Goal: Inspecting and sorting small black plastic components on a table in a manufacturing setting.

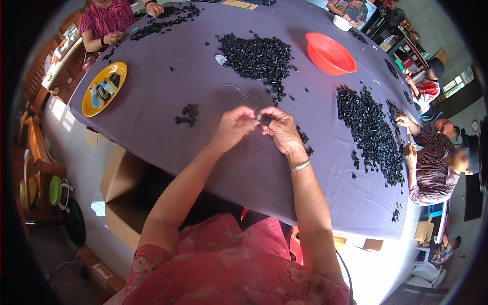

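Observation:
Near the middle of the purple-grey tablecloth, my two hands meet just above the surface. My right hand (282, 131), with a silver bangle at its wrist, pinches a small black piece (265, 120). Right beside that piece, the fingers of my left hand (238, 124) are closed in a pinch; whatever is between them is too small to make out. Beyond my hands lie several thin silvery pins (244, 93). A small cluster of black pieces (188, 115) sits to the left, and more black pieces (303, 137) lie partly hidden beside my right hand.
A large black heap (259, 56) lies ahead, another (368, 132) to the right. A red plastic basin (330, 53) stands between them. At the left edge is a yellow tray (120, 71) with small items. People sit around the table. An open cardboard box (119, 173) stands below it.

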A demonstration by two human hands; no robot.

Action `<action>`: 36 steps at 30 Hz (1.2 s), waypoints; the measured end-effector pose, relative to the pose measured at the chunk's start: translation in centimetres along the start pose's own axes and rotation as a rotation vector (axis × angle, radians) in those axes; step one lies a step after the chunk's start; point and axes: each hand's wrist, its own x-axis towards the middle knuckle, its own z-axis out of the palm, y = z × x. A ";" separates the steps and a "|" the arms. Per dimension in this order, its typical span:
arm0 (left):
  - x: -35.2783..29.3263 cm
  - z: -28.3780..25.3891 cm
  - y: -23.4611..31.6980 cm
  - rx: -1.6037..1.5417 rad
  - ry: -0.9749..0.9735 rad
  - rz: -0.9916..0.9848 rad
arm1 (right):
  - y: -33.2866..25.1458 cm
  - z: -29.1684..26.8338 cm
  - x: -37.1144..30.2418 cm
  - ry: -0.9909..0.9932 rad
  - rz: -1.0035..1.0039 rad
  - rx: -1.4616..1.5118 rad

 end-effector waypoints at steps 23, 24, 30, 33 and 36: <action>0.2 0.1 -1.7 0.065 0.076 0.163 | 0.8 -0.1 0.3 0.056 -0.182 -0.341; 0.2 0.0 -1.7 0.062 0.082 0.138 | 0.7 -0.1 0.3 0.056 -0.182 -0.342; 0.4 -0.3 -1.7 0.140 0.021 0.180 | 0.6 -0.4 0.4 0.025 -0.196 -0.389; 0.2 -0.1 -1.4 0.092 0.026 0.145 | 0.6 -0.3 0.5 0.038 -0.183 -0.351; 0.1 0.1 -1.2 0.067 0.056 0.101 | 0.7 -0.2 0.4 0.038 -0.213 -0.363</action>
